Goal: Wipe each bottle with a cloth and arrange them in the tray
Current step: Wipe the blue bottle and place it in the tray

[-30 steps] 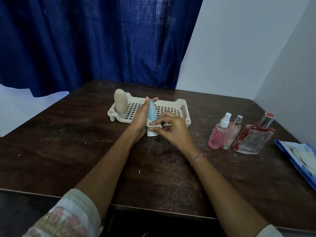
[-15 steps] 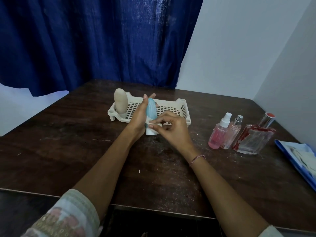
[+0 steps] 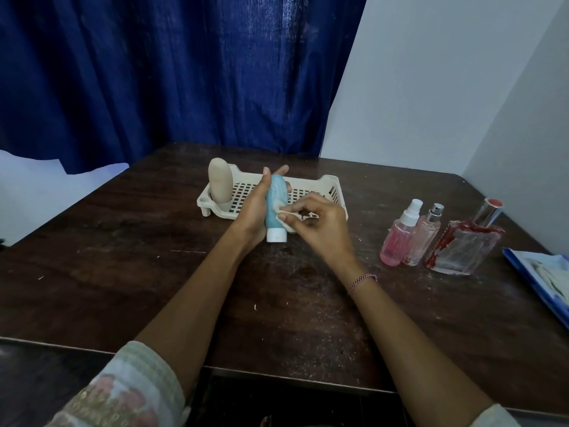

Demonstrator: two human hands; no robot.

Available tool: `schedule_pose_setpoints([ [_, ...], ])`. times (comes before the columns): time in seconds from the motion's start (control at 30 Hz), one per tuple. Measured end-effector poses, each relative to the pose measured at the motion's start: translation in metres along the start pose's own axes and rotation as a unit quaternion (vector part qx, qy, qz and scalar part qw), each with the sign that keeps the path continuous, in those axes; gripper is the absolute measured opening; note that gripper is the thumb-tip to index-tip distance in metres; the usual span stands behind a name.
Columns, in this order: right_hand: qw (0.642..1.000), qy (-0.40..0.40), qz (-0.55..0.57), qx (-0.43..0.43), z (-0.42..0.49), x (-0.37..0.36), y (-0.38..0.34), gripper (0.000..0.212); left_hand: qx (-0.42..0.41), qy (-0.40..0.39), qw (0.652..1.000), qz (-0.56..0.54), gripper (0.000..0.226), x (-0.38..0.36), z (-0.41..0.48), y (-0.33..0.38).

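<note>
Blue bottle sits in the left hand, held just above the bench in front of the tray. Its long axis runs nearly upright, tilted a little, with the white cap pointing down toward the bench and the rounded end up. The left hand wraps around its side from behind, thumb and fingers closed on the body. The right hand pinches a small white cloth against the bottle's lower right flank. It looks like light, smooth plastic, likely squeezable and a bit slippery, so a grip around the middle of the body should suit better than the cap. A beige bottle already stands upright in the tray's left corner. Three more, a pink spray bottle, a clear spray bottle and a square perfume bottle, stand well apart on the right.
</note>
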State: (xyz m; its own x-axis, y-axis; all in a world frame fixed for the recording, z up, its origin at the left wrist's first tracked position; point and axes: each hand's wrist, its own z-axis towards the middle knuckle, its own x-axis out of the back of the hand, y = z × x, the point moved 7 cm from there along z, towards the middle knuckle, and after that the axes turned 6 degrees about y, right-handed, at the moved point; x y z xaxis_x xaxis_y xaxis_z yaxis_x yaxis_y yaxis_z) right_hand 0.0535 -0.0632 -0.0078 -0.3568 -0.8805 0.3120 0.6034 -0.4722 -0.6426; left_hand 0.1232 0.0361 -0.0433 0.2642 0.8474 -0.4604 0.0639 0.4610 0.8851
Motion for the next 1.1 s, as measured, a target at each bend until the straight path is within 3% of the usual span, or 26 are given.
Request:
schedule_pose_setpoints([
  [0.17, 0.995, -0.062, -0.026, 0.067, -0.004, -0.010, -0.011, 0.016, -0.004, 0.002, 1.000, -0.003, 0.048, 0.002, 0.000, 0.001],
  [0.4, 0.997, 0.057, -0.048, 0.014, 0.004, 0.011, 0.006, 0.010, 0.022, -0.025, 0.999, 0.008, 0.052, -0.009, -0.006, -0.003],
  [0.53, 0.996, 0.066, -0.052, 0.006, 0.003, 0.012, 0.007, 0.009, 0.016, -0.026, 1.000, -0.002, 0.051, -0.012, -0.008, -0.003],
  [0.77, 0.986, -0.046, -0.067, 0.145, -0.008, -0.012, -0.019, 0.024, -0.021, -0.010, 0.999, -0.040, 0.047, -0.001, -0.006, 0.011],
  [0.9, 0.976, -0.045, -0.090, 0.193, -0.010, -0.014, -0.024, 0.022, -0.017, -0.011, 0.999, -0.045, 0.048, -0.003, -0.007, 0.013],
  [1.1, 0.992, 0.076, -0.067, 0.079, 0.002, 0.014, -0.007, 0.021, 0.016, -0.074, 0.997, -0.011, 0.054, -0.017, -0.010, 0.003],
])
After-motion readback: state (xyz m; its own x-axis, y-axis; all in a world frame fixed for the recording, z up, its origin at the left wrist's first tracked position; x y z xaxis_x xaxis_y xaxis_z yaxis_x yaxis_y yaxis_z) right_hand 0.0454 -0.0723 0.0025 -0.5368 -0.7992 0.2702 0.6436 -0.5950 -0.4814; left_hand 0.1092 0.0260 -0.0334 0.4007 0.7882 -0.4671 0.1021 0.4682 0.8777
